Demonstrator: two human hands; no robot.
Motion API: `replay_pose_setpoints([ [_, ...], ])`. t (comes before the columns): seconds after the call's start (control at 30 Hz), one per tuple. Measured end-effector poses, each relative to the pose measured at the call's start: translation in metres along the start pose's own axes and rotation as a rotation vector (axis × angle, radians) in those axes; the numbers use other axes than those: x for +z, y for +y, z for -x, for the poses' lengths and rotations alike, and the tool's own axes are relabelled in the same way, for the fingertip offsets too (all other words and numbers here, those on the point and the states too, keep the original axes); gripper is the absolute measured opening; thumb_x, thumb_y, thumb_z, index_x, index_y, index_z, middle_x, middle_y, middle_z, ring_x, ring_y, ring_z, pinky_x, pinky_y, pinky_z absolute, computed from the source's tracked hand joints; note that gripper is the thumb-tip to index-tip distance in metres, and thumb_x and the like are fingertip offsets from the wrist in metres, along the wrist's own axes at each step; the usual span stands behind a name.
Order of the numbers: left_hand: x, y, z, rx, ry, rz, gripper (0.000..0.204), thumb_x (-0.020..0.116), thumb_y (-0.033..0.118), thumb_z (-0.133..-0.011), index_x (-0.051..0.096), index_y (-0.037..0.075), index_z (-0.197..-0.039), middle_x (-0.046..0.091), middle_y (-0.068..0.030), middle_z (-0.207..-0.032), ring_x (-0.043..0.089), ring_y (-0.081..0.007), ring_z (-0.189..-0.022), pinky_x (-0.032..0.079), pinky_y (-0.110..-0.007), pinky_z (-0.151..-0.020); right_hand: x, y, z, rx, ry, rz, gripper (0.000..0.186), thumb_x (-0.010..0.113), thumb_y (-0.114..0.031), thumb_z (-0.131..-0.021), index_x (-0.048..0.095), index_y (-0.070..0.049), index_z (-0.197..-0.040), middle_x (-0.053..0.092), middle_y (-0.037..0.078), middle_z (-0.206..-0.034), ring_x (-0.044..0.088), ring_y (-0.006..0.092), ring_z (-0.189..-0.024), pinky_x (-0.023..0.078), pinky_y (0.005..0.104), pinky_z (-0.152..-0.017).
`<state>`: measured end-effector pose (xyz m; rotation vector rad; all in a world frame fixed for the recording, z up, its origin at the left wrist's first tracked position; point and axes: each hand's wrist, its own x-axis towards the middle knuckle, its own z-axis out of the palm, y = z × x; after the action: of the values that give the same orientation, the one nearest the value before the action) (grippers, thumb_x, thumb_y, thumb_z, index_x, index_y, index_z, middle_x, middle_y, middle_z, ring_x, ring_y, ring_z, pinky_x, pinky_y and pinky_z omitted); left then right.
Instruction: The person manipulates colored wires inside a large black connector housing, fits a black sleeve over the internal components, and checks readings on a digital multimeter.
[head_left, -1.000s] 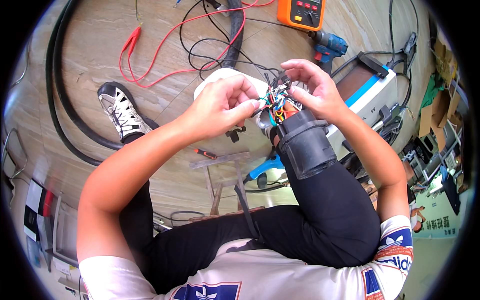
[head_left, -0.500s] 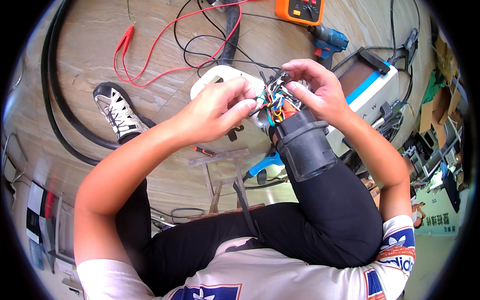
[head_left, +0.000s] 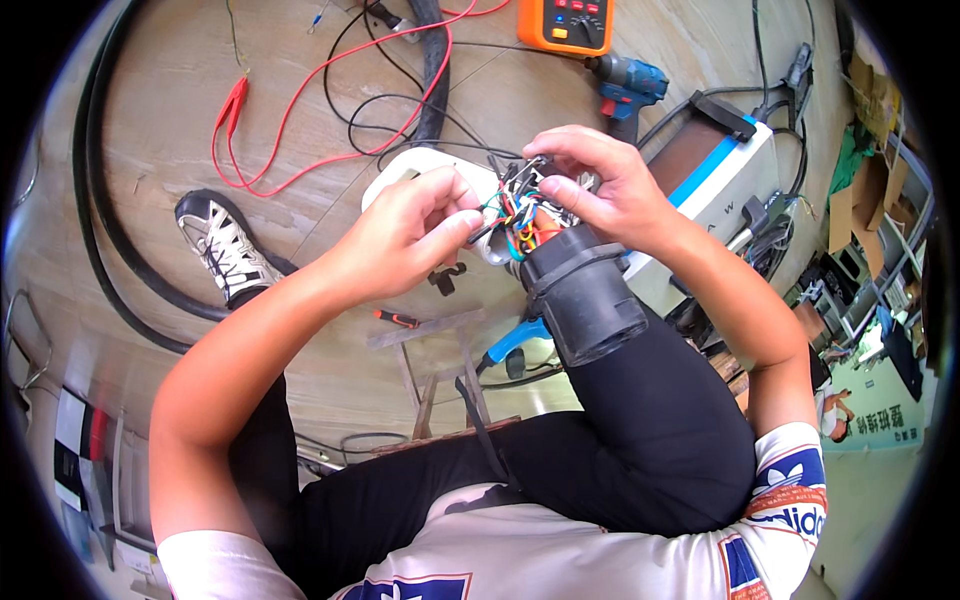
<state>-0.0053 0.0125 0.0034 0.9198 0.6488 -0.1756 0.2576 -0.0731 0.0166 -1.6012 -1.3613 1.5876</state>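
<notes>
A black cylindrical plug housing (head_left: 592, 300) rests against my right thigh, its open end facing away from me. Out of that end spreads a tangle of thin coloured wires (head_left: 522, 218) with dark tips. From the left, my left hand (head_left: 412, 232) pinches a thin wire between thumb and fingertips at the edge of the bundle. My right hand (head_left: 615, 192) curls over the bundle's right side, thumb and fingers closed around some wires and a small dark piece I cannot make out clearly. Behind the wires, partly covered by my left hand, lies a white rounded object (head_left: 398, 172).
On the floor ahead are an orange meter (head_left: 566, 24), a blue power drill (head_left: 628, 88) and red test leads (head_left: 231, 108). A white-and-blue box (head_left: 700, 190) stands right. Nearer are a small wooden stool (head_left: 428, 328), an orange-black screwdriver (head_left: 397, 318) and a blue-handled tool (head_left: 517, 340).
The whole view has shifted, so things appear a little further left and lower. Both hands keep their places at the wire bundle, with only slight finger movement.
</notes>
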Motion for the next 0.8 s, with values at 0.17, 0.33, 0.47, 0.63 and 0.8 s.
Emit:
replay_pose_setpoints([
  [0.17, 0.001, -0.002, -0.002, -0.012, 0.006, 0.019, 0.016, 0.058, 0.018, -0.103, 0.055, 0.003, -0.104, 0.061, -0.0011, -0.086, 0.057, -0.0071, -0.072, 0.048, -0.025, -0.067, -0.002, -0.001, 0.002, 0.04, 0.003, 0.04, 0.029, 0.073, -0.012, -0.091, 0.068, -0.006, -0.119, 0.07, 0.009, -0.104, 0.063, 0.0155, -0.081, 0.052, 0.0297, -0.072],
  [0.33, 0.001, -0.003, -0.003, -0.017, 0.006, 0.022, 0.016, 0.058, 0.018, -0.103, 0.055, 0.003, -0.104, 0.061, -0.0011, -0.087, 0.056, -0.0069, -0.072, 0.048, -0.024, -0.067, -0.006, 0.0, 0.002, 0.014, -0.012, 0.137, 0.029, 0.074, -0.015, -0.089, 0.07, -0.009, -0.118, 0.07, 0.01, -0.103, 0.063, 0.022, -0.086, 0.052, 0.0334, -0.074],
  [0.47, 0.002, -0.005, -0.003, -0.018, 0.007, 0.031, 0.016, 0.058, 0.019, -0.103, 0.054, 0.003, -0.105, 0.061, -0.0009, -0.087, 0.056, -0.0066, -0.072, 0.047, -0.024, -0.066, -0.005, 0.003, 0.0, -0.052, 0.004, 0.165, 0.03, 0.075, -0.016, -0.089, 0.071, -0.009, -0.117, 0.069, 0.011, -0.102, 0.063, 0.0253, -0.094, 0.052, 0.0361, -0.081],
  [0.63, 0.003, -0.002, -0.002, -0.022, 0.01, 0.017, 0.016, 0.057, 0.019, -0.104, 0.054, 0.003, -0.105, 0.06, -0.0006, -0.086, 0.055, -0.0065, -0.072, 0.046, -0.023, -0.066, -0.002, 0.009, -0.004, -0.134, -0.011, 0.116, 0.026, 0.071, -0.018, -0.092, 0.07, -0.006, -0.115, 0.069, 0.012, -0.104, 0.064, 0.0272, -0.1, 0.051, 0.0377, -0.089],
  [0.8, 0.005, -0.006, -0.005, 0.029, 0.06, 0.007, 0.015, 0.058, 0.017, -0.103, 0.055, 0.003, -0.103, 0.06, -0.0002, -0.081, 0.056, -0.0062, -0.067, 0.046, -0.024, -0.061, -0.007, 0.004, -0.006, -0.03, -0.116, -0.077, 0.024, 0.067, -0.02, -0.096, 0.069, -0.003, -0.113, 0.07, 0.011, -0.107, 0.065, 0.0234, -0.103, 0.05, 0.0365, -0.092],
])
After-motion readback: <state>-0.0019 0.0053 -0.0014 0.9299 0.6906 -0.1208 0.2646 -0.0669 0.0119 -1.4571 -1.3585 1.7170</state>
